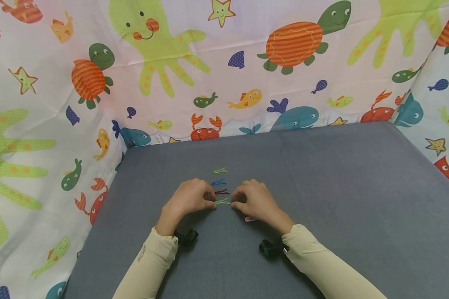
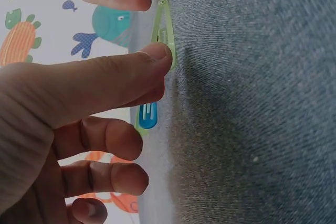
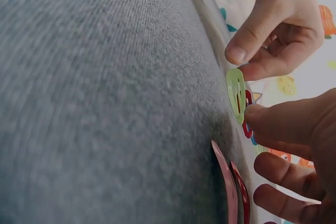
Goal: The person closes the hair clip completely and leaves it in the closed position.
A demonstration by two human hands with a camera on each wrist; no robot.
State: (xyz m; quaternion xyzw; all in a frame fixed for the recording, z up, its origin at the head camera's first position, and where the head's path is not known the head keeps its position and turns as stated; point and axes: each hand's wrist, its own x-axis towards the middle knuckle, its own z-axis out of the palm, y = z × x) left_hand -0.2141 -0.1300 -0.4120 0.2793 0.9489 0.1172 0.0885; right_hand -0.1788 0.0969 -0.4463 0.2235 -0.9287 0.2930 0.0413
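Observation:
A light green snap hair clip (image 1: 223,202) is at the near end of a short column of clips on the grey table. My left hand (image 1: 190,198) pinches its wide end between thumb and index finger. Close by its narrow end, the right hand (image 1: 257,201) has thumb and fingertips loosely bent, with nothing seen between them. Just beyond lie a dark red clip (image 1: 222,192), a blue clip (image 1: 218,182) and another light green clip (image 1: 220,170). A pink clip (image 3: 227,184) and a red clip (image 3: 242,195) lie below the right hand, partly hidden in the head view.
The grey cloth-covered table (image 1: 340,199) stretches to both sides of the hands. A curtain printed with sea animals (image 1: 239,79) rises along its back and sides. Each wrist wears a small black camera, such as the left one (image 1: 187,238).

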